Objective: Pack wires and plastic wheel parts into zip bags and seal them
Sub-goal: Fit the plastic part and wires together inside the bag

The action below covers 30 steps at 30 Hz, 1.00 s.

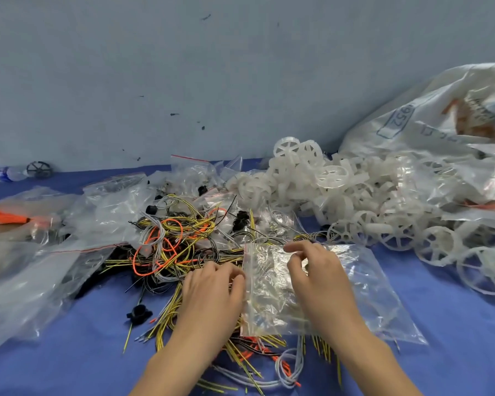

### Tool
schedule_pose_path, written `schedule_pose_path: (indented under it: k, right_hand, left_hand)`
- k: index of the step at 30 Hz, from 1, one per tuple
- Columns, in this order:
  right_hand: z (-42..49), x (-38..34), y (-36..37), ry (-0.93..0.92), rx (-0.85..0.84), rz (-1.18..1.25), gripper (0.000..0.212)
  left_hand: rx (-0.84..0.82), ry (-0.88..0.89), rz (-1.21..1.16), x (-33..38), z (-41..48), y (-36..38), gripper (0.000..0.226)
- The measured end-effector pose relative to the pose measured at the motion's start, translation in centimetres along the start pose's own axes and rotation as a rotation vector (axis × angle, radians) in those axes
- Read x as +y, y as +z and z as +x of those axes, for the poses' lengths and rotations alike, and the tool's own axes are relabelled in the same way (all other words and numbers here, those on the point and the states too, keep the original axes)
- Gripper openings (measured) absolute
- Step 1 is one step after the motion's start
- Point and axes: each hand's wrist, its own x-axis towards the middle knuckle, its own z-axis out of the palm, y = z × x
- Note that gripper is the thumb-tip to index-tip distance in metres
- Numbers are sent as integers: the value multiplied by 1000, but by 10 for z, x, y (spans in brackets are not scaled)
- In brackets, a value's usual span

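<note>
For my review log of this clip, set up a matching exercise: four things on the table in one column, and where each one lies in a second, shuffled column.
Things:
1. white plastic wheels
2. zip bag held by both hands
3. dark wheel
4. loose black part

Places:
A. far left, by the wall, beside a bottle
B. on the blue cloth just left of the left hand
C. heaped at the right, in front of the big white sack
D. centre front, under the right hand

Pairs: 1-C, 2-D, 3-A, 4-B
</note>
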Motion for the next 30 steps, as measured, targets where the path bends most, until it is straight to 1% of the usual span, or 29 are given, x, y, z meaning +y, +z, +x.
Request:
schedule_pose_path:
  k: [3, 8, 11, 13, 16, 18, 20, 23, 26, 28, 30]
  right_hand:
    - [-3, -2, 4, 9, -1, 54, 20]
    - [-5, -1, 8, 16, -44, 60, 15]
    - [-3, 0, 6, 38, -53, 51, 13]
    - [-3, 0, 6, 50, -55, 44, 16]
    - [-3, -1, 6, 76, -82, 46, 27]
    - [-2, 1, 7, 103, -106, 21, 26]
    - [-2, 4, 7, 122, -124, -23, 19]
    - [-1, 3, 7, 132, -112, -55, 15]
    - [2, -1, 5, 137, -69, -57, 17]
    - [3, -3, 4, 133, -61, -50, 18]
    - [3, -5, 3, 132, -64, -45, 20]
  left_hand:
    - [40, 110, 8, -1, -12, 1, 19]
    - [31, 214, 8, 7, -22, 5, 39]
    - [-22, 255, 83, 10, -22, 10, 51]
    - [-47, 285, 142, 13, -20, 14, 59]
    - [-91, 332, 204, 20, -18, 19, 66]
    - [-107, 370, 242, 23, -17, 20, 65]
    - [-98, 409, 249, 24, -15, 19, 56]
    - [-10, 419, 148, 25, -8, 14, 42]
    - [117, 320, 52, 19, 8, 8, 33]
    - [113, 237, 70, 9, 21, 7, 27]
    - [63, 172, 109, -1, 32, 9, 30]
